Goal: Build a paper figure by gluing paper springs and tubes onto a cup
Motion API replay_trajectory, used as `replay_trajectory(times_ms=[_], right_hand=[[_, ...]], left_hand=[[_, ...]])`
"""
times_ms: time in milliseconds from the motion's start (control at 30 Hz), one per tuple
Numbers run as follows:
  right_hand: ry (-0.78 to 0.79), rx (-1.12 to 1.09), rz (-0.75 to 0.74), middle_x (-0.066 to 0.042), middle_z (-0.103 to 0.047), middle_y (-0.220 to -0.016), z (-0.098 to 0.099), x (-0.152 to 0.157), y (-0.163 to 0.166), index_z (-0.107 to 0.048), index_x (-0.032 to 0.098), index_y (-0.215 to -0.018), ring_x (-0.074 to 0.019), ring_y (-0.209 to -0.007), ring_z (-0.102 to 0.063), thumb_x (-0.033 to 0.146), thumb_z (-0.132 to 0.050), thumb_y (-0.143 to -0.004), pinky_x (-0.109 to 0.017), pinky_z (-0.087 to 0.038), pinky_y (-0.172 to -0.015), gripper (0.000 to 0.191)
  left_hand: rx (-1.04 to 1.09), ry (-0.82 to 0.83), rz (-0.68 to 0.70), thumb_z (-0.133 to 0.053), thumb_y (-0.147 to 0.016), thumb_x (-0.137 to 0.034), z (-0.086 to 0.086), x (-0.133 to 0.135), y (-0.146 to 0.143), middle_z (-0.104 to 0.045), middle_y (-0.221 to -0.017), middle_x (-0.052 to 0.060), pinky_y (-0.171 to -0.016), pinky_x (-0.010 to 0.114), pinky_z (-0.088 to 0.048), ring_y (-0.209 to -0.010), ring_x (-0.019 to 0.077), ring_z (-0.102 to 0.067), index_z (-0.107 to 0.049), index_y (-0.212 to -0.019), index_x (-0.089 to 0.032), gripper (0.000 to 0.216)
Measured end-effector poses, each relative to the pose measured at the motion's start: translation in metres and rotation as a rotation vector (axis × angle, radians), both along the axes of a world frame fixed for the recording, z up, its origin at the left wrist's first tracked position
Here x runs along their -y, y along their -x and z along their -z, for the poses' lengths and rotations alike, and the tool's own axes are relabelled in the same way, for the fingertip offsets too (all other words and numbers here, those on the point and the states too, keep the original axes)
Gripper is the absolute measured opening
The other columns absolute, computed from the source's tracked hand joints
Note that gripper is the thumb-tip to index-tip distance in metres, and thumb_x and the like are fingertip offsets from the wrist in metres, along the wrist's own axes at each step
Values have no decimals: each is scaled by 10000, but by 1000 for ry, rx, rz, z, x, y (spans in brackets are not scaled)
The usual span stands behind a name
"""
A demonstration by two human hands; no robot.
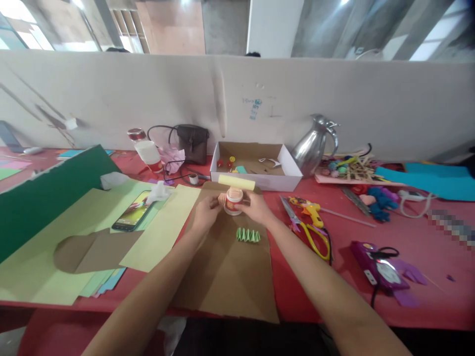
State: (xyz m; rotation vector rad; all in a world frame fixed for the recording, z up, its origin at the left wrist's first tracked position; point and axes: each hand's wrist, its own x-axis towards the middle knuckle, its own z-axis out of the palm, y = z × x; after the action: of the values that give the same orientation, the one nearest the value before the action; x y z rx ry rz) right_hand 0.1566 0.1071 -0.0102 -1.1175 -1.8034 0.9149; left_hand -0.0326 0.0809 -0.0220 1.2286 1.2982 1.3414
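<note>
A small red and white cup [233, 203] stands over the brown cardboard sheet [230, 277], with a peach pleated piece showing at its top. My right hand [256, 206] is closed around the cup's right side. My left hand [207, 211] pinches a small peach pleated paper piece [222, 199] against the cup's left side. Just behind the cup lies a pale yellow paper roll [236, 182]. Nearer to me on the cardboard is a green accordion-folded paper strip [248, 235].
Scissors [308, 230] and a yellow glue gun [311, 213] lie to the right, near a purple device [382, 267]. A white box [260, 183] and a metal jug [313, 143] stand behind. On the left are paper sheets [159, 237] and a phone [133, 212].
</note>
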Motion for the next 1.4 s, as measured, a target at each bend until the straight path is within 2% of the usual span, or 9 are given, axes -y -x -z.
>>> replay_trajectory(times_ms=[233, 400, 533, 667, 867, 967, 1067, 1267, 1400], right_hand=[[-3, 37, 24, -108, -657, -1268, -12, 11, -14, -580, 221, -1278, -272, -1181, -611, 183, -745, -749, -474, -469, -1022, 555], [2, 102, 94, -135, -612, -1325, -21, 38, -38, -549, 201, -1304, -251, -1227, -578, 146, -654, -802, -445, -470, -1021, 516], [31, 144, 102, -79, -720, -1092, -26, 74, -59, -622, 214, -1179, -202, -1014, -677, 145, -580, -835, -375, -522, -910, 354], [47, 203, 130, 4, -745, -854, -28, 108, -74, -646, 248, -1103, -185, -839, -690, 212, -584, -851, -341, -514, -814, 263], [51, 283, 122, -9, -708, -752, -23, 134, -67, -683, 235, -957, -175, -657, -660, 334, -581, -885, -300, -508, -652, 159], [-77, 335, 113, -87, -669, -1083, -13, 134, -55, -612, 233, -1195, -222, -896, -672, 342, -657, -826, -343, -547, -749, 388], [-177, 440, 45, -116, -554, -1323, 3, 124, -46, -442, 275, -1403, -281, -1142, -603, 308, -656, -817, -441, -528, -903, 625], [-293, 592, 21, -144, -641, -1142, 17, 99, -38, -517, 216, -1329, -305, -1030, -645, 235, -500, -907, -482, -535, -845, 423], [-403, 651, 119, -180, -571, -1221, 7, 102, -35, -511, 175, -1337, -345, -1083, -586, 287, -515, -908, -505, -513, -873, 443]], left_hand=[[40, 78, -72, -782, -603, -160, -25, 20, 27, -573, -1358, 175, -929, 392, -510, -1078, 237, -652, -574, -1221, -185, 652], [42, 132, -169, -764, -604, -126, -40, 46, 48, -559, -1374, 149, -862, 358, -526, -1004, 209, -659, -602, -1211, -214, 634], [-3, 91, -270, -789, -606, -224, -39, 77, 65, -677, -1114, 78, -764, 290, -520, -868, 167, -659, -605, -1210, -222, 631], [-185, 136, -244, -802, -592, -317, -33, 116, 68, -672, -701, 7, -655, 278, -495, -684, 173, -637, -700, -972, -199, 410], [-503, 104, -137, -681, -727, -368, -20, 158, 50, -758, -842, 43, -832, 405, -523, -848, 284, -687, -774, -802, -284, 146], [-583, -83, -216, -639, -765, -315, -19, 170, 54, -726, -1110, 37, -1060, 450, -399, -1181, 312, -574, -773, -945, -332, 225], [-612, -96, -372, -685, -727, -314, -22, 183, 77, -640, -1282, 43, -1121, 446, -326, -1296, 311, -473, -731, -1089, -332, 365], [-712, 191, -818, -655, -745, -402, -27, 213, 168, -619, -1248, 96, -857, 411, -500, -963, 295, -638, -649, -1191, -283, 462], [-961, 298, -887, -669, -706, -408, -28, 215, 217, -674, -1020, 152, -922, 483, -455, -971, 359, -632, -680, -1077, -199, 426]])
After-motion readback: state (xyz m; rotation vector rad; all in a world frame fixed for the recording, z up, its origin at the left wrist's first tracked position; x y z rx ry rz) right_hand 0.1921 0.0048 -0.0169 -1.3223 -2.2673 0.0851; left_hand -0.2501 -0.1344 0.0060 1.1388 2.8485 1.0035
